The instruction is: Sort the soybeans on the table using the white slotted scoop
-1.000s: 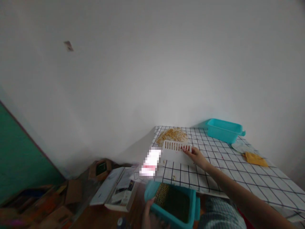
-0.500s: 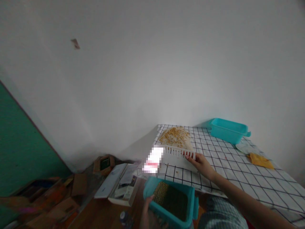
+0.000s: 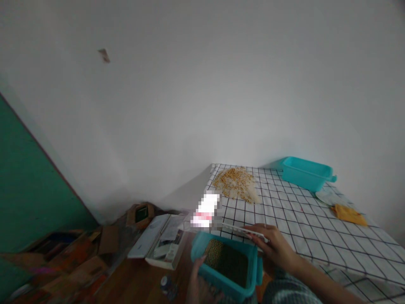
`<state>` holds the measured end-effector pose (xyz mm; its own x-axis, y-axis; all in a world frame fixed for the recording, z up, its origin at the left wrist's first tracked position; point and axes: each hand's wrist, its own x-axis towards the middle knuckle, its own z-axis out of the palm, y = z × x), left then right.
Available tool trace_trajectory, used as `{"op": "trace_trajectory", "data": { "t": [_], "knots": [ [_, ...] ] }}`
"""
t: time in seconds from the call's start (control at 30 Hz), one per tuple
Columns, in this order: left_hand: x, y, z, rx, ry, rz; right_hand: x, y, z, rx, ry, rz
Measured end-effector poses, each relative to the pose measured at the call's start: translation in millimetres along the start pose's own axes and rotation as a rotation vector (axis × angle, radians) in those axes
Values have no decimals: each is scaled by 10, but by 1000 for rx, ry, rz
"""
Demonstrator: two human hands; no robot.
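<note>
Beyond the right hand (image 3: 278, 247), loose beans (image 3: 234, 179), turquoise tub (image 3: 302, 178) (yellow cloth (image 3: 350, 215) nearby)

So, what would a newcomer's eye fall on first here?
Probably the bright pixelated patch at the left edge of the checked cloth, with the heap of yellowish grains beyond it. Then the far turquoise bin at the cloth's back, and the near turquoise bin, held by the left hand at the picture's bottom.

On the worktop (image 3: 294, 215), a bean heap (image 3: 236, 182) lies left of a basin (image 3: 299, 179), with a tub (image 3: 252, 270) before the near edge
</note>
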<state>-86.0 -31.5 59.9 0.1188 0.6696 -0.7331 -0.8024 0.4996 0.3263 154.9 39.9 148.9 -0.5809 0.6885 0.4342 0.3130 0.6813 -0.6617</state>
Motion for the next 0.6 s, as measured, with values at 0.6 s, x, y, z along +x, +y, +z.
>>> {"op": "trace_trajectory", "data": {
  "t": [0.6],
  "knots": [
    [22, -12, -9, -12, -11, -13, -229, 503, -268, -186, 315, 194]
  ]
}}
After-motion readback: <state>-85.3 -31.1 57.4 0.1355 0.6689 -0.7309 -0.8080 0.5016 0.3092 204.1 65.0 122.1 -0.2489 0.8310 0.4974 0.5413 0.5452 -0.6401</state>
